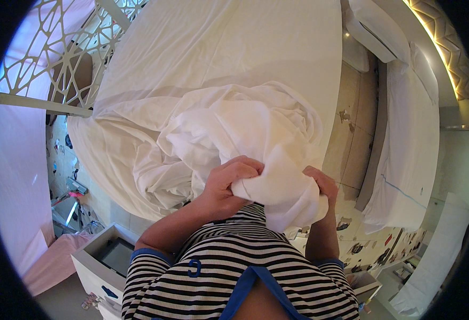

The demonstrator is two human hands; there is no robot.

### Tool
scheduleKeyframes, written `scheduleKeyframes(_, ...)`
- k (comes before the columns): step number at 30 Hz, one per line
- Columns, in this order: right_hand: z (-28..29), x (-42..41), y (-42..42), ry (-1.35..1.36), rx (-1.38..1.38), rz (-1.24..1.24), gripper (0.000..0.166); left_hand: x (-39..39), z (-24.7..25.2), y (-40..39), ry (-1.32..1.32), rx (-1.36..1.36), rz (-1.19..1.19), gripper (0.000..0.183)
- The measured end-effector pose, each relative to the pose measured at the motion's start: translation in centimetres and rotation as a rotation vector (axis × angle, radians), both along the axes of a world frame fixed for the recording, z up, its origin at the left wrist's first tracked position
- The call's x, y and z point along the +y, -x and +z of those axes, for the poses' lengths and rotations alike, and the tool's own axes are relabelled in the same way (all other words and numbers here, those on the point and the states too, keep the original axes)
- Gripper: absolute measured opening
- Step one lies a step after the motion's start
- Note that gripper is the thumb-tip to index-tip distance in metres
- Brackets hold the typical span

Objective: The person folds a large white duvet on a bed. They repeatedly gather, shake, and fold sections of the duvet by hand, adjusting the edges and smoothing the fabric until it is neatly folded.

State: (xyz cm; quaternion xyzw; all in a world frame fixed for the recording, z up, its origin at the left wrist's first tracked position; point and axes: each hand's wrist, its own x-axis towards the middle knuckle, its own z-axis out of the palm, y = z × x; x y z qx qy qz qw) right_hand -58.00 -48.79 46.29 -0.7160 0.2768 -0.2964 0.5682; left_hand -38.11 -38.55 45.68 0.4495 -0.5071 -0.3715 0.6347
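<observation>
Both hands grip a bunched white cloth [258, 128], which looks like a bed sheet or duvet cover. My left hand [234, 182] pinches one edge of it in front of my waist. To the right, my right hand [321, 185] is closed around another part, its fingers partly hidden by folds. Between the hands the fabric sags, and a flap hangs down over my striped shirt. The rest of the cloth lies heaped on the near end of a bed covered with a smooth white sheet [234, 40], crumpled towards the left corner.
A white openwork screen [70, 60] stands at the far left. Below it, a squeegee-like tool [76, 186] is near an open white drawer [110, 248]. Right of the bed, a strip of tiled floor [348, 120] separates it from a second white-covered bed [408, 160]. Scraps litter the floor.
</observation>
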Motion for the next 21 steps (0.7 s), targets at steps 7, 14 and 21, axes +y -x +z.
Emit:
scheduleKeyframes(7, 1.1, -0.2, -2.2, 0.385, -0.063, -0.038, 0.036, -0.2, 2.3, 0.6, -0.168, -0.337, -0.016, 0.038)
scheduleKeyframes(14, 3.6, 0.9, -2.6, 0.199, 0.019, 0.114, 0.044, 0.5, 2.6, -0.5, -0.326, -0.261, -0.001, 0.025)
scheduleKeyframes(21, 2.8, 0.3, -2.2, 0.289, -0.184, 0.071, 0.037, -0.1, 3.2, 0.0, -0.163, -0.148, 0.077, 0.03)
